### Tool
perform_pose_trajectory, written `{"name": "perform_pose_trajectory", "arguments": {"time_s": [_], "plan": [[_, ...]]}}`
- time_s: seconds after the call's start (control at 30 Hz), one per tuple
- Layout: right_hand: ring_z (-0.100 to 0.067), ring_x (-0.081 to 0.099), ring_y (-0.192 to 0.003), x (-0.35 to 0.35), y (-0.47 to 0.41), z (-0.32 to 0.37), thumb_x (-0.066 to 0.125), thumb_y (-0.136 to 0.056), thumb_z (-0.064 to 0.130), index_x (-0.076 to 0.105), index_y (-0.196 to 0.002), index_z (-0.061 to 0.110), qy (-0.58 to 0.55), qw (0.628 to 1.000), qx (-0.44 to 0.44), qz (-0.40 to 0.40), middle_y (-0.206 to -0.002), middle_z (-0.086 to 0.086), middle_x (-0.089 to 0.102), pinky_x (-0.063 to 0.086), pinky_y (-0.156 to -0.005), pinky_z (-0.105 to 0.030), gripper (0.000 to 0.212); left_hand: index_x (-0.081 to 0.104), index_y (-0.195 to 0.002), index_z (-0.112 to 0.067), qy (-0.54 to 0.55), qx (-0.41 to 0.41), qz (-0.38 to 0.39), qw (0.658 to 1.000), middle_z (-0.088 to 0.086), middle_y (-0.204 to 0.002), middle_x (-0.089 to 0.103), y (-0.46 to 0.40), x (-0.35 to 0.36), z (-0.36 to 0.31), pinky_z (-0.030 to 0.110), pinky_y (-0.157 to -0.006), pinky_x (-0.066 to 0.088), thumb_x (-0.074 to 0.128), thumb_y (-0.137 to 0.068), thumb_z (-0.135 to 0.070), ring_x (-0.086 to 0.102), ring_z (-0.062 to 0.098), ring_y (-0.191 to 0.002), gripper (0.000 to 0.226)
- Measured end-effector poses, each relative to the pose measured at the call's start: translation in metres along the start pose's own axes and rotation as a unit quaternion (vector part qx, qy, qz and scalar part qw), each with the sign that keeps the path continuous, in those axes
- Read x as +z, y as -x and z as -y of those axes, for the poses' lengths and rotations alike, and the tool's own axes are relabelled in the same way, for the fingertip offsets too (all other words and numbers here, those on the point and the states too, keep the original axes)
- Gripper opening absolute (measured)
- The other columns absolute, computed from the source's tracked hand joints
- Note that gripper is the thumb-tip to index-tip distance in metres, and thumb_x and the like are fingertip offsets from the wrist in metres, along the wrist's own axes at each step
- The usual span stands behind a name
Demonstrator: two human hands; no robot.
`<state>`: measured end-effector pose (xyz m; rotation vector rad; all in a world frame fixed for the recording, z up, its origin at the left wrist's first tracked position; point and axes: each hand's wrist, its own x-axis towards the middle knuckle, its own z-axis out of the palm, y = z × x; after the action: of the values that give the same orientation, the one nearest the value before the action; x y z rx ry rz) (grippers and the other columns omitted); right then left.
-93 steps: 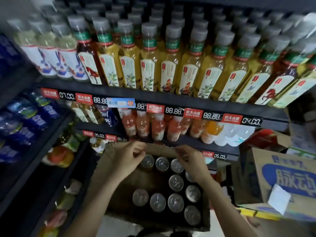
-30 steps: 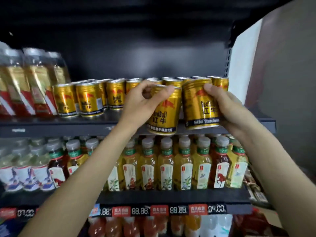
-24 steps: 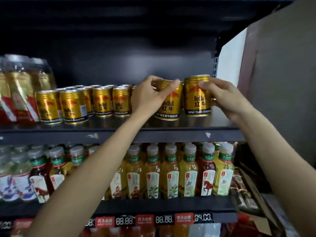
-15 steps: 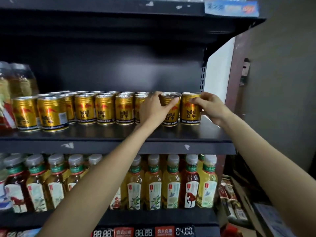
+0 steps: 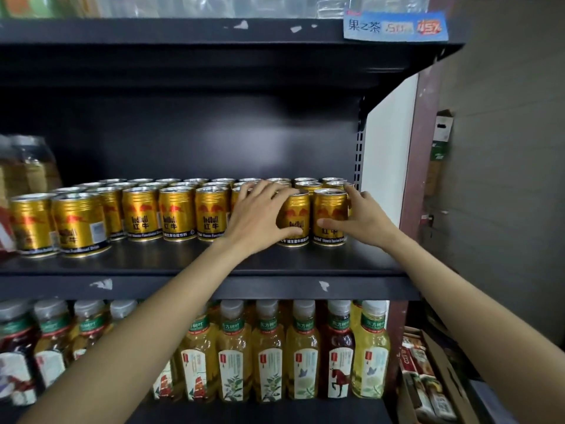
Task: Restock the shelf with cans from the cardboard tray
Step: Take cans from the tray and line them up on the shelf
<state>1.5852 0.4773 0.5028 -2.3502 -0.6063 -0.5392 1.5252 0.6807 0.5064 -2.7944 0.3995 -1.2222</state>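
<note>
Two gold cans stand upright on the black shelf [image 5: 305,264], at the right end of its front row. My left hand [image 5: 260,215] wraps the left one [image 5: 295,221], thumb on its front and fingers over its top. My right hand [image 5: 360,218] grips the right can [image 5: 328,218], thumb on the label and fingers behind it. Several more gold cans [image 5: 142,214] fill the shelf in rows to the left. The cardboard tray is out of view.
The shelf's right upright [image 5: 359,154] and a white side panel [image 5: 388,154] stand just right of the cans. Tea bottles [image 5: 269,350] line the shelf below. A shelf above carries a blue price tag [image 5: 394,26]. An open carton [image 5: 428,381] sits at the lower right.
Both hands carried a can each from the tray up to the shelf and set them down at the right end of the front row. The cans now stand on the shelf surface.
</note>
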Motion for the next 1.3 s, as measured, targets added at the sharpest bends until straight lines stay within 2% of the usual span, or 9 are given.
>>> {"name": "perform_pose_trajectory", "arguments": {"time_s": [0.2,0.43,0.6,0.8,0.9,1.0,1.07,1.17,1.3], "plan": [[-0.028,0.055,-0.114,0.007,-0.011,0.011,0.076,-0.072,0.040,0.039,-0.133,0.011,0.005,1.000,-0.017,-0.021,-0.127,-0.011,0.057,0.048,-0.093,-0.040,0.077,0.036,-0.139,-0.027,-0.035,-0.014,0.021,0.999,-0.001,-0.145,0.042,-0.005,0.005,0.014,0.041,-0.115,0.004,0.058,-0.078,-0.062,0.032,0.018,-0.137,0.074],[-0.028,0.056,-0.111,0.013,-0.019,0.017,0.075,-0.074,0.040,0.041,-0.125,0.006,0.021,0.999,-0.001,-0.033,-0.124,-0.012,0.058,0.046,-0.083,-0.034,0.069,0.038,-0.138,-0.028,0.012,-0.026,0.015,0.999,-0.002,-0.144,0.042,-0.006,0.013,0.022,0.039,-0.114,0.015,0.061,-0.078,-0.059,0.033,0.018,-0.135,0.071],[-0.028,0.054,-0.114,0.016,-0.016,0.019,0.075,-0.075,0.039,0.039,-0.127,0.006,0.027,0.999,0.001,-0.042,-0.128,-0.012,0.054,0.045,-0.084,-0.032,0.071,0.037,-0.139,-0.026,0.022,-0.032,0.015,0.999,-0.001,-0.146,0.040,-0.006,0.016,0.025,0.040,-0.114,0.015,0.062,-0.078,-0.057,0.033,0.019,-0.136,0.073],[-0.030,0.045,-0.125,0.012,-0.009,0.020,0.072,-0.075,0.043,0.031,-0.139,0.010,0.014,1.000,0.008,-0.008,-0.139,-0.013,0.043,0.043,-0.098,-0.039,0.083,0.029,-0.144,-0.026,0.020,-0.031,0.025,0.999,0.000,-0.150,0.034,-0.001,0.011,0.021,0.042,-0.118,0.007,0.059,-0.081,-0.056,0.027,0.017,-0.140,0.076],[-0.029,0.036,-0.132,0.010,0.013,0.030,0.065,-0.081,0.045,0.026,-0.144,0.015,0.026,0.997,-0.023,-0.069,-0.144,-0.012,0.036,0.037,-0.105,-0.041,0.080,0.040,-0.139,-0.025,0.073,-0.041,-0.054,0.995,-0.002,-0.144,0.043,0.014,-0.002,0.011,0.040,-0.116,0.018,0.057,-0.086,-0.049,0.034,0.017,-0.136,0.061],[-0.021,0.040,-0.128,0.015,0.046,0.051,0.062,-0.087,0.034,0.038,-0.138,0.018,-0.054,0.981,-0.092,-0.159,-0.138,-0.005,0.044,0.036,-0.104,-0.032,0.059,0.055,-0.124,-0.023,0.155,-0.051,-0.167,0.972,-0.005,-0.125,0.058,0.038,-0.020,-0.004,0.039,-0.105,0.036,0.053,-0.088,-0.042,0.047,0.014,-0.122,0.040],[-0.016,0.048,-0.118,0.022,0.071,0.067,0.060,-0.088,0.028,0.049,-0.127,0.017,-0.103,0.962,-0.129,-0.219,-0.126,-0.001,0.054,0.041,-0.097,-0.026,0.041,0.062,-0.113,-0.020,0.218,-0.053,-0.237,0.945,-0.011,-0.109,0.062,0.058,-0.031,-0.011,0.039,-0.096,0.045,0.052,-0.089,-0.035,0.054,0.010,-0.109,0.031],[-0.013,0.059,-0.096,0.041,0.112,0.089,0.055,-0.090,0.025,0.059,-0.106,0.014,-0.174,0.928,-0.146,-0.295,-0.101,0.001,0.063,0.049,-0.082,-0.029,0.020,0.063,-0.100,-0.021,0.291,-0.074,-0.333,0.894,-0.014,-0.089,0.065,0.095,-0.043,-0.015,0.047,-0.084,0.047,0.051,-0.091,-0.026,0.062,0.012,-0.088,0.016],[-0.018,0.059,-0.077,0.086,0.169,0.111,0.051,-0.091,0.020,0.057,-0.092,0.015,-0.245,0.899,-0.132,-0.338,-0.083,-0.004,0.062,0.047,-0.068,-0.027,0.007,0.060,-0.090,-0.030,0.366,-0.145,-0.389,0.833,-0.025,-0.077,0.063,0.160,-0.040,-0.006,0.059,-0.073,0.045,0.046,-0.095,-0.030,0.064,0.022,-0.075,0.014]]}}
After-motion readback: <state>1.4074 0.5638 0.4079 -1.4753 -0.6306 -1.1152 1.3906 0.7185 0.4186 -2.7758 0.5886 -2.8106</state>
